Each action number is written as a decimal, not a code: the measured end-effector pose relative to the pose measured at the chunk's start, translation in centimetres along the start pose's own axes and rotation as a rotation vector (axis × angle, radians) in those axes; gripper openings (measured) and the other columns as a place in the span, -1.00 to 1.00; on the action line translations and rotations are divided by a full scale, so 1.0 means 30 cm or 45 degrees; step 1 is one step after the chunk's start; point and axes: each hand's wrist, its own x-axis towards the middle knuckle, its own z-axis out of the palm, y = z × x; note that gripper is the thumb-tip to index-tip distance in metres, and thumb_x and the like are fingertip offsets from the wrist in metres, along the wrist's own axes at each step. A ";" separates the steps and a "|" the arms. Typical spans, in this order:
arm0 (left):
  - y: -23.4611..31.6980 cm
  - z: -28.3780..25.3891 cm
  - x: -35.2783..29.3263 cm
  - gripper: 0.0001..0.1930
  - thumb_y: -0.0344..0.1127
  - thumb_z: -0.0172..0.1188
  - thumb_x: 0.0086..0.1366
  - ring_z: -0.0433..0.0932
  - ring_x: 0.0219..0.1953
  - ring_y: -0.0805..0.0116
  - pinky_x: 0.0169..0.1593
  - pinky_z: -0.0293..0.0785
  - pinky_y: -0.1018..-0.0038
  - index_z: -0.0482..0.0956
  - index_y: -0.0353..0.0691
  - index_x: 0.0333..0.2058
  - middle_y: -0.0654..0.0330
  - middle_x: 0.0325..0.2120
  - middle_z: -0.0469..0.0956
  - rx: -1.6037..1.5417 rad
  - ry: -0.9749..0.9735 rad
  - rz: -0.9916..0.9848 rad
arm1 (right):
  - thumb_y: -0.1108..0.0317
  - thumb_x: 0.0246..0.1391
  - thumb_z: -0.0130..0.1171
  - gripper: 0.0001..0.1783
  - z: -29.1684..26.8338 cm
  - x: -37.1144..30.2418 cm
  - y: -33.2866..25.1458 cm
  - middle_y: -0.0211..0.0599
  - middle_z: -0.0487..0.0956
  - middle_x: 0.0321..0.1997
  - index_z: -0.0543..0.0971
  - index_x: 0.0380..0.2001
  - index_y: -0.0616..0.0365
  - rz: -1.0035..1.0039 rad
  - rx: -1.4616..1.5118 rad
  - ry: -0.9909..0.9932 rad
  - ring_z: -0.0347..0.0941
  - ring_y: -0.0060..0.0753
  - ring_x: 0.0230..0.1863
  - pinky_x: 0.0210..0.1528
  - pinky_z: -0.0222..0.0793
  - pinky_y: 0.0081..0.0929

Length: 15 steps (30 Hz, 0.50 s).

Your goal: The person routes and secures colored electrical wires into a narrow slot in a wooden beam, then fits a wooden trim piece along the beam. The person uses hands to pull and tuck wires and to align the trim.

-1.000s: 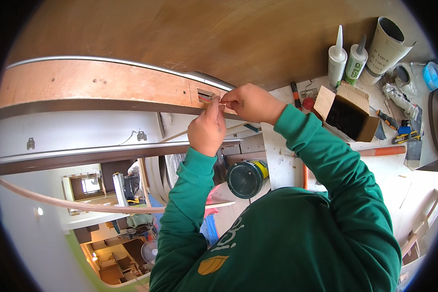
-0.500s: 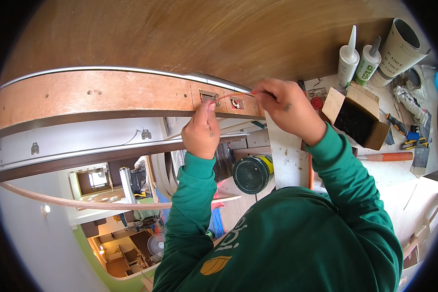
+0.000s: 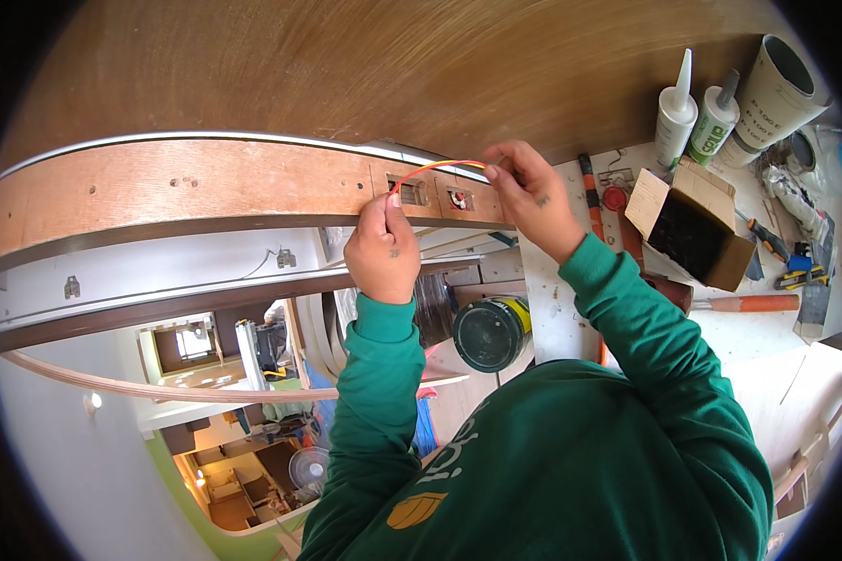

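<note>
A thin red and yellow wire arches between my two hands. My left hand pinches its lower end between thumb and forefinger, just in front of a rectangular cutout in the wooden strip. Farther right and a little higher, my right hand grips the other end with its fingertips. Right of that cutout, a smaller opening in the strip shows red and white wiring. Whether the wire I hold runs into either opening cannot be made out.
At the right lie an open cardboard box, a red-handled tool and a screwdriver. Sealant cartridges and a roll of sandpaper stand behind. Below the strip sits a dark-lidded bucket.
My right hand has moved slightly left and its fingers have shifted along the wire. The wire, nearly straight before, now bows upward. My left hand stays near the cutout.
</note>
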 end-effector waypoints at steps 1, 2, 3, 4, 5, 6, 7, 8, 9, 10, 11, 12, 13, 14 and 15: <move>0.003 0.005 -0.002 -0.86 -0.28 0.20 0.43 0.63 -0.50 -0.09 -0.42 0.52 0.18 0.68 -0.17 -0.25 -0.03 -0.51 0.63 0.006 0.006 0.010 | 0.43 0.31 0.22 -0.89 -0.011 -0.011 -0.002 -0.21 0.64 -0.38 0.64 -0.24 0.26 -0.087 -0.011 0.027 0.55 -0.43 -0.38 -0.32 0.46 -0.40; 0.005 0.012 -0.007 -0.86 -0.28 0.20 0.43 0.63 -0.50 -0.09 -0.42 0.52 0.17 0.68 -0.17 -0.25 -0.03 -0.51 0.63 0.012 0.008 0.019 | 0.46 0.28 0.22 -0.92 -0.017 -0.011 -0.004 -0.18 0.64 -0.37 0.64 -0.24 0.24 -0.130 -0.112 0.020 0.56 -0.34 -0.38 -0.32 0.46 -0.38; 0.006 0.018 -0.010 -0.86 -0.28 0.20 0.43 0.63 -0.50 -0.09 -0.42 0.52 0.17 0.68 -0.17 -0.25 -0.03 -0.51 0.63 0.017 0.012 0.030 | 0.50 0.24 0.22 -0.93 -0.021 -0.010 -0.010 -0.14 0.64 -0.35 0.64 -0.24 0.22 -0.169 -0.210 0.012 0.57 -0.25 -0.37 -0.31 0.47 -0.35; 0.007 0.023 -0.013 -0.86 -0.28 0.20 0.43 0.62 -0.50 -0.09 -0.42 0.52 0.17 0.68 -0.17 -0.25 -0.03 -0.52 0.63 0.034 -0.007 0.013 | 0.54 0.21 0.22 -0.92 -0.025 -0.004 -0.018 -0.10 0.65 -0.33 0.64 -0.23 0.20 -0.194 -0.310 0.000 0.59 -0.17 -0.37 -0.30 0.48 -0.32; 0.006 0.027 -0.015 -0.86 -0.28 0.20 0.43 0.62 -0.50 -0.10 -0.42 0.52 0.17 0.68 -0.17 -0.25 -0.03 -0.52 0.63 0.052 -0.025 -0.004 | 0.55 0.18 0.22 -0.90 -0.026 0.004 -0.028 -0.08 0.64 -0.33 0.64 -0.24 0.19 -0.261 -0.366 -0.016 0.58 -0.10 -0.36 -0.30 0.49 -0.29; 0.005 0.028 -0.014 -0.85 -0.27 0.19 0.43 0.62 -0.50 -0.10 -0.41 0.52 0.16 0.68 -0.17 -0.25 -0.03 -0.52 0.63 0.068 -0.066 -0.036 | 0.57 0.14 0.22 -0.87 -0.028 0.014 -0.040 -0.07 0.63 -0.33 0.64 -0.24 0.17 -0.315 -0.425 -0.034 0.58 -0.04 -0.35 -0.30 0.50 -0.26; 0.002 0.026 -0.011 -0.85 -0.27 0.19 0.43 0.62 -0.50 -0.10 -0.41 0.52 0.16 0.68 -0.17 -0.23 -0.03 -0.53 0.62 0.102 -0.083 -0.020 | 0.58 0.11 0.22 -0.84 -0.029 0.027 -0.052 -0.06 0.62 -0.33 0.65 -0.24 0.16 -0.369 -0.484 -0.052 0.57 0.03 -0.34 -0.30 0.50 -0.23; -0.001 0.018 -0.010 -0.84 -0.26 0.19 0.43 0.62 -0.50 -0.10 -0.41 0.52 0.16 0.69 -0.17 -0.20 -0.02 -0.54 0.62 0.134 -0.127 -0.023 | 0.57 0.10 0.21 -0.84 -0.026 0.037 -0.064 -0.07 0.61 -0.34 0.65 -0.25 0.14 -0.412 -0.519 -0.056 0.57 0.05 -0.33 -0.30 0.50 -0.19; -0.003 0.011 -0.011 -0.83 -0.26 0.18 0.43 0.61 -0.50 -0.10 -0.41 0.53 0.16 0.69 -0.17 -0.17 -0.02 -0.55 0.61 0.164 -0.159 -0.028 | 0.56 0.09 0.21 -0.84 -0.021 0.048 -0.074 -0.08 0.61 -0.36 0.65 -0.25 0.13 -0.456 -0.556 -0.062 0.57 0.06 -0.33 -0.30 0.50 -0.16; -0.002 0.010 -0.016 -0.82 -0.26 0.19 0.43 0.62 -0.50 -0.09 -0.41 0.53 0.17 0.69 -0.17 -0.12 -0.02 -0.55 0.62 0.119 -0.129 -0.009 | 0.54 0.09 0.20 -0.84 -0.017 0.059 -0.082 -0.09 0.60 -0.37 0.65 -0.26 0.12 -0.513 -0.586 -0.074 0.57 0.08 -0.32 -0.30 0.50 -0.13; 0.001 0.010 -0.022 -0.79 -0.27 0.19 0.43 0.63 -0.50 -0.07 -0.41 0.53 0.18 0.68 -0.17 -0.07 -0.02 -0.55 0.62 0.073 -0.089 0.012 | 0.52 0.08 0.20 -0.84 -0.016 0.070 -0.087 -0.10 0.60 -0.38 0.65 -0.26 0.11 -0.488 -0.662 -0.097 0.57 0.09 -0.31 -0.30 0.49 -0.10; 0.004 0.010 -0.029 -0.76 -0.27 0.19 0.43 0.64 -0.50 -0.05 -0.41 0.53 0.20 0.68 -0.17 -0.02 -0.03 -0.54 0.62 0.012 -0.062 0.027 | 0.51 0.08 0.19 -0.84 -0.017 0.080 -0.088 -0.10 0.60 -0.39 0.66 -0.26 0.10 -0.473 -0.734 -0.121 0.57 0.10 -0.30 -0.29 0.49 -0.08; 0.006 0.007 -0.042 -0.73 -0.28 0.19 0.43 0.66 -0.48 -0.03 -0.40 0.55 0.22 0.66 -0.18 0.03 -0.03 -0.50 0.65 -0.007 -0.058 -0.043 | 0.49 0.07 0.19 -0.84 -0.019 0.088 -0.087 -0.10 0.59 -0.40 0.66 -0.26 0.09 -0.487 -0.792 -0.140 0.57 0.10 -0.30 -0.29 0.48 -0.06; 0.008 0.001 -0.059 -0.70 -0.29 0.20 0.43 0.68 -0.46 -0.01 -0.38 0.57 0.24 0.65 -0.18 0.08 -0.03 -0.46 0.67 -0.043 -0.065 -0.118 | 0.48 0.07 0.18 -0.83 -0.025 0.093 -0.083 -0.09 0.60 -0.39 0.66 -0.25 0.08 -0.439 -0.814 -0.157 0.57 0.11 -0.30 -0.29 0.48 -0.04; 0.006 0.000 -0.069 -0.67 -0.30 0.20 0.43 0.70 -0.44 0.00 -0.36 0.59 0.25 0.63 -0.19 0.12 -0.03 -0.42 0.70 -0.079 -0.072 -0.193 | 0.48 0.07 0.18 -0.82 -0.031 0.095 -0.077 -0.09 0.61 -0.39 0.66 -0.25 0.08 -0.418 -0.820 -0.172 0.57 0.11 -0.30 -0.29 0.48 -0.03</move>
